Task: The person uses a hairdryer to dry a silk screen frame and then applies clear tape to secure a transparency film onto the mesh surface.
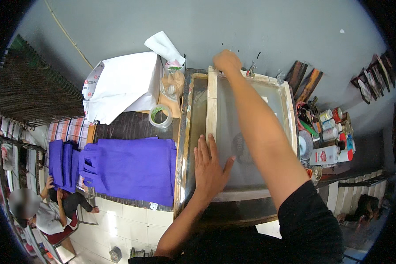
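Observation:
A screen-printing frame [211, 105] with pale wooden sides and grey mesh lies on a table in front of me. A dark round printed mark [237, 147] shows through the mesh, partly behind my right forearm. My left hand [207, 171] rests with fingers spread across the frame's left side and onto the mesh. Stretched to the far left corner of the frame, my right hand [227, 61] is closed, knuckles up; what its fingers grip is hidden. Beside it, a metal hinge clamp [251, 70] sits on the frame's far edge.
Purple fabric bags [132, 169] lie stacked on the left. Behind them are a white-covered box [132, 83] and a roll of clear tape [160, 116]. Bottles and jars [332, 132] crowd the right side. At the lower left, another person [53, 215] sits handling purple bags.

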Demonstrator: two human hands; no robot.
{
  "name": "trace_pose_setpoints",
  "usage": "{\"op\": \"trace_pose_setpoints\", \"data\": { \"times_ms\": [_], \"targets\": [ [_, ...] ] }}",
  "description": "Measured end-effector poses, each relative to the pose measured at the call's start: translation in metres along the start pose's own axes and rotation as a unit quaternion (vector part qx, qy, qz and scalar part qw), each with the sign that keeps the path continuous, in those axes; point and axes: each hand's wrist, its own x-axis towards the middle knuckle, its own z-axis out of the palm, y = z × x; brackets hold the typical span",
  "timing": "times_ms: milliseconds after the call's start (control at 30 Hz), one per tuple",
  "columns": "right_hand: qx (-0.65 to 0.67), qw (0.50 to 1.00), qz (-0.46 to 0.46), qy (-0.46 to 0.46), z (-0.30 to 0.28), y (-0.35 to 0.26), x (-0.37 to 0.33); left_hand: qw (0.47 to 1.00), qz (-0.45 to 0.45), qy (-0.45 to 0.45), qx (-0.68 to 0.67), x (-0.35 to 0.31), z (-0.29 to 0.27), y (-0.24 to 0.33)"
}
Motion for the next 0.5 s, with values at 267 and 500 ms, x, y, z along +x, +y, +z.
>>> {"op": "trace_pose_setpoints", "data": {
  "times_ms": [267, 500],
  "targets": [
    [-0.064, 0.906, -0.394, -0.142, -0.054, 0.053, 0.034, 0.999, -0.031, -0.008, 0.001, 0.005, -0.002, 0.0],
    [-0.217, 0.825, -0.5, -0.149, -0.075, 0.046, 0.052, 0.997, -0.075, -0.019, 0.024, 0.005, -0.009, 0.012]
  ]
}}
